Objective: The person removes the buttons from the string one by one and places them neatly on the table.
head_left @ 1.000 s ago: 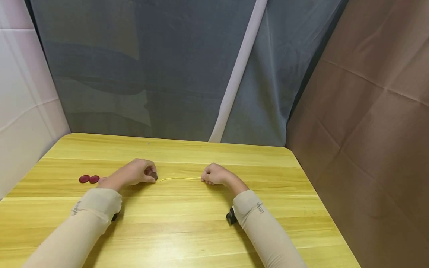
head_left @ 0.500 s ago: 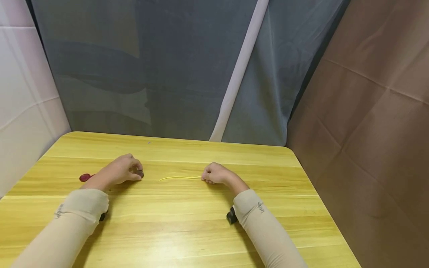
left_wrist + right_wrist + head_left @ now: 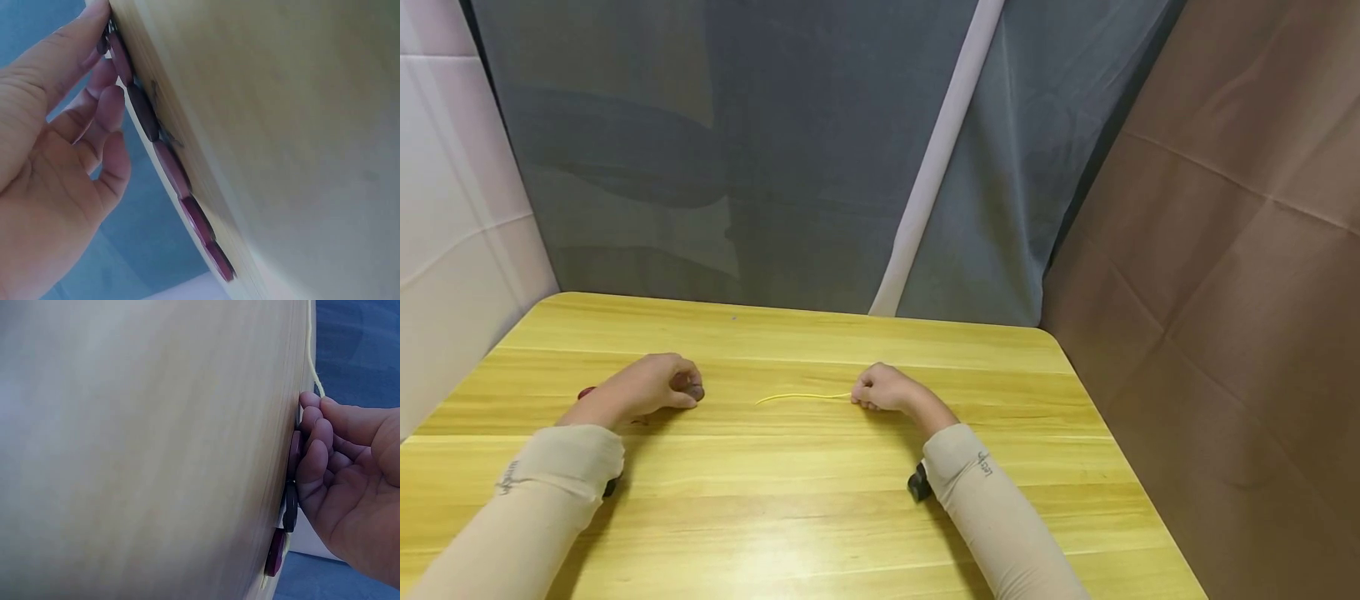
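Note:
My left hand [image 3: 643, 387] is low over the left part of the table, its thumb and fingers pinching a dark round disc [image 3: 697, 392]. In the left wrist view, a row of flat maroon and dark discs [image 3: 172, 169] runs along the tabletop beside the fingers. In the head view that hand hides most of the row; only the edge of a red disc [image 3: 586, 392] shows. My right hand [image 3: 886, 388] pinches a thin yellow string [image 3: 801, 396], whose free end points left. Beneath its curled fingers, the right wrist view shows more discs [image 3: 290, 506], with a piece of string by the lowest.
The wooden table [image 3: 820, 492] has rounded far corners. Grey cloth [image 3: 647, 167] hangs behind it, a brown cloth [image 3: 1225, 250] on the right and a white one [image 3: 460, 208] on the left. A tiny speck [image 3: 733, 317] lies near the far edge.
My left hand has moved left, away from the string's free end, carrying the dark disc and covering more of the red ones. The right hand and string stay in place.

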A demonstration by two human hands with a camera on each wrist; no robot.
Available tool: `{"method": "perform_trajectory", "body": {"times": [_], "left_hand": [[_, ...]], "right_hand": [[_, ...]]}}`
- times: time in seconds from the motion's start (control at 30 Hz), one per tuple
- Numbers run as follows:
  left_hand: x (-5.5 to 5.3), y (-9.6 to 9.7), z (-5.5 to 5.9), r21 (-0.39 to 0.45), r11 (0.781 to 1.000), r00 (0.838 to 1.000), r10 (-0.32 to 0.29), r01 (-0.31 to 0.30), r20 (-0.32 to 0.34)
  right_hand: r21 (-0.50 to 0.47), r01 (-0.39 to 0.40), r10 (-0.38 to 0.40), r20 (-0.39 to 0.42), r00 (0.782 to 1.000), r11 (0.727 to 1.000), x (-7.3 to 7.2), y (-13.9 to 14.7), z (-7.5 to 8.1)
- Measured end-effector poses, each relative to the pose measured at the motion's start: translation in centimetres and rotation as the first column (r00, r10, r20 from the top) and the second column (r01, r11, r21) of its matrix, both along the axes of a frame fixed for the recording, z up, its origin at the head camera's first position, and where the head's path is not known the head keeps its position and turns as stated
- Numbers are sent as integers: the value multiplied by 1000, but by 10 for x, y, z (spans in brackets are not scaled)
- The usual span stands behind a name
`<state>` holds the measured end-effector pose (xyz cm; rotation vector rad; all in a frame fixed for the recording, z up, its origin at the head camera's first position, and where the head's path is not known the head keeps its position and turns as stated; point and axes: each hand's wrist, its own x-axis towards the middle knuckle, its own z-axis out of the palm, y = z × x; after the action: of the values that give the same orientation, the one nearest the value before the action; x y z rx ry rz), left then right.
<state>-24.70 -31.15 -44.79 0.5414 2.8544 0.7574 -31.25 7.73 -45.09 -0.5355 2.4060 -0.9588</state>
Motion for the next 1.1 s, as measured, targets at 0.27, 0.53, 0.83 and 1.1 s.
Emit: {"method": "perform_trajectory", "body": {"times": [0.27,0.53,0.83,1.1], "left_hand": [[0,-2,1,33,999,1000,-13,13,11],[-2,-1,-1,9,1000,1000,-7,7,-2],[4,0,3,24,1000,1000,-17,17,-2],[2,1,1,0,1000,999,-24,24,-23]], "right_hand": [[2,3,-3,-13,1000,1000,0,3,0],[-2,4,-4,-11,1000,1000,-1,5,-2],[4,4,-3,-19,1000,1000,-1,4,-4],[-1,7,-7,-16,1000,1000,-2,5,-4]]}}
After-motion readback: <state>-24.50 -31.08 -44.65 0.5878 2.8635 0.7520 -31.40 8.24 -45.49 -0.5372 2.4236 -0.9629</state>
